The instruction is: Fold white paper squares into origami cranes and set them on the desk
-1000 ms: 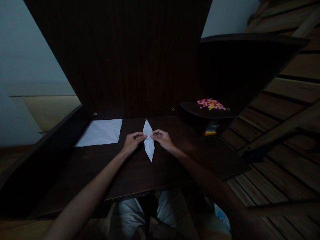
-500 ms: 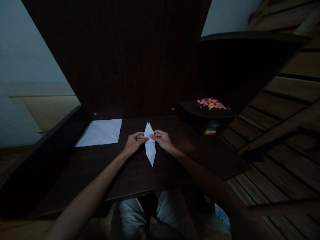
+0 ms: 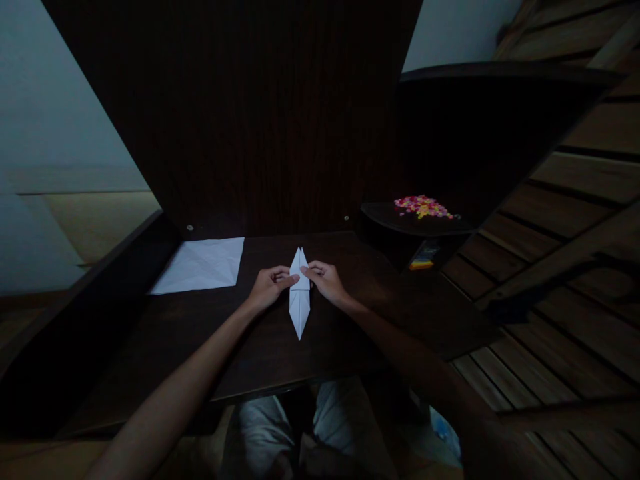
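1. The folded white paper (image 3: pixel 299 310) is in the middle, over the dark desk (image 3: pixel 265 360), between the two hands. I can't tell if it touches the wood.
2. The left hand (image 3: pixel 269 287) pinches one side, with its thumb on top. The right hand (image 3: pixel 327 283) pinches the other side the same way. (The other fingers are partly hidden, so I can't tell just how they bend.)
3. The far end has two thin tips side by side. The near end looks like one point. A line goes across the middle, just below the thumbs.
4. To do this well, I think both thumbs should push softly and evenly, so the paper doesn't twist.
5. It would help to match the side edges first, then rub along the fold to make it sharp.
6. Thin tips could bend or rip, so pulling on them seems a bad idea.
7. The flat white sheet (image 3: pixel 203 265) lies on the left, apart from the hands, so there's room to work.
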Motion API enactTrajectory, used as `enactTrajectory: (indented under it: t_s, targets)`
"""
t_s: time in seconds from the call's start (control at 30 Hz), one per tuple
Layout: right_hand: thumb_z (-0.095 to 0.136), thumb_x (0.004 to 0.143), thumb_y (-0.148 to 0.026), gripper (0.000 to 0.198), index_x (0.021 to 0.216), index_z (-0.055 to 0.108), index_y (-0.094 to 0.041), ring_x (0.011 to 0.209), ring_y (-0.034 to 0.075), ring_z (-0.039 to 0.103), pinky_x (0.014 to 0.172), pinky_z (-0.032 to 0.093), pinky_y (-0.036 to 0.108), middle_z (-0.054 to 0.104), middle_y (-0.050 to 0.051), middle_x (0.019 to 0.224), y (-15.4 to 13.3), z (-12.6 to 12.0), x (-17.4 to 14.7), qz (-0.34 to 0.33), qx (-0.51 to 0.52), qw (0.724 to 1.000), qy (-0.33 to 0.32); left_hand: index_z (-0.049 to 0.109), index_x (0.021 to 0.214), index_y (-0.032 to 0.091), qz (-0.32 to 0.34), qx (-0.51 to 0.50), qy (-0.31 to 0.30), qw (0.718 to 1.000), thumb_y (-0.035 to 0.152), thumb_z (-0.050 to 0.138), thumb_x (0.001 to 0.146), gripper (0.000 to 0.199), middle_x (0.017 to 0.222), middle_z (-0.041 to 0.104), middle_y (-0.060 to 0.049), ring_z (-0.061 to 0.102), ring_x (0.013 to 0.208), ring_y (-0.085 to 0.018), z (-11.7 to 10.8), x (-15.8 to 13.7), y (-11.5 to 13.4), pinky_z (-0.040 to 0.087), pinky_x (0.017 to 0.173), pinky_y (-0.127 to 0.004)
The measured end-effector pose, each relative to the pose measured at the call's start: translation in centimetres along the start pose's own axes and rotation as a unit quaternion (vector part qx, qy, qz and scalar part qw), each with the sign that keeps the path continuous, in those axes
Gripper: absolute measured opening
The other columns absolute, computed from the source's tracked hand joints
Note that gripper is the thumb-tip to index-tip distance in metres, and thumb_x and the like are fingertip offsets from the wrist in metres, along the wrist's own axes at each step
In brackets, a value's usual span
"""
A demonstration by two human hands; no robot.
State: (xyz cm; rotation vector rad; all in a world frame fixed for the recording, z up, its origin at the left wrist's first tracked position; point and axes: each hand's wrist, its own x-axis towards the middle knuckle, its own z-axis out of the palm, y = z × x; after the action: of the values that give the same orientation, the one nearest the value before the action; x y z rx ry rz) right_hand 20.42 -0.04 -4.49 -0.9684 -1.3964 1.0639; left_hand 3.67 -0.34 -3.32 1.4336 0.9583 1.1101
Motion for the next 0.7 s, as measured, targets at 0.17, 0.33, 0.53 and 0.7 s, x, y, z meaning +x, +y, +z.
enactTrajectory:
  t_s: [0.17, 0.33, 0.53, 0.7]
  targets:
    - [0.062, 0.073, -0.045, 0.029, 0.066, 0.059, -0.018, 0.05, 0.01, 0.047, 0.047, 0.037, 0.023, 0.053, -0.003, 0.054, -0.31, -0.22, 0.01, -0.011, 0.007, 1.0, -0.027, 0.068, 0.075, 0.014, -0.01, -0.001, -0.014, 1.0, 0.042, 0.078, 0.059, 0.034, 0.068, 0.067, -0.002, 0.06, 0.062, -0.014, 0.11, -0.13, 0.22, 0.047, 0.061, -0.025]
    - [0.064, 0.071, -0.047, 0.031, 0.068, 0.059, -0.017, 0.048, 0.01, 0.048, 0.046, 0.037, 0.022, 0.054, -0.003, 0.054, -0.35, -0.32, 0.09, 0.002, 0.009, 0.999, -0.033, 0.069, 0.079, 0.015, -0.003, 0.007, -0.019, 1.0, 0.044, 0.075, 0.063, 0.034, 0.065, 0.065, 0.0, 0.057, 0.06, -0.013, 0.06, -0.07, -0.07, 0.044, 0.06, -0.024]
    - [0.066, 0.069, -0.05, 0.033, 0.07, 0.06, -0.017, 0.048, 0.012, 0.051, 0.042, 0.036, 0.022, 0.059, -0.001, 0.058, -0.06, -0.13, 0.09, 0.021, 0.013, 1.0, -0.008, 0.068, 0.074, 0.016, -0.014, 0.023, -0.077, 0.997, 0.041, 0.073, 0.065, 0.028, 0.069, 0.066, -0.001, 0.058, 0.064, -0.014, 0.29, -0.28, 0.25, 0.044, 0.062, -0.025]
    - [0.065, 0.068, -0.054, 0.037, 0.064, 0.06, -0.017, 0.04, 0.008, 0.043, 0.039, 0.032, 0.021, 0.051, -0.003, 0.048, -0.36, -0.18, 0.02, 0.026, 0.013, 0.999, -0.014, 0.065, 0.072, 0.016, -0.033, 0.005, -0.075, 0.997, 0.043, 0.07, 0.069, 0.028, 0.063, 0.064, 0.001, 0.058, 0.057, -0.014, 0.65, -0.55, 0.38, 0.043, 0.056, -0.024]
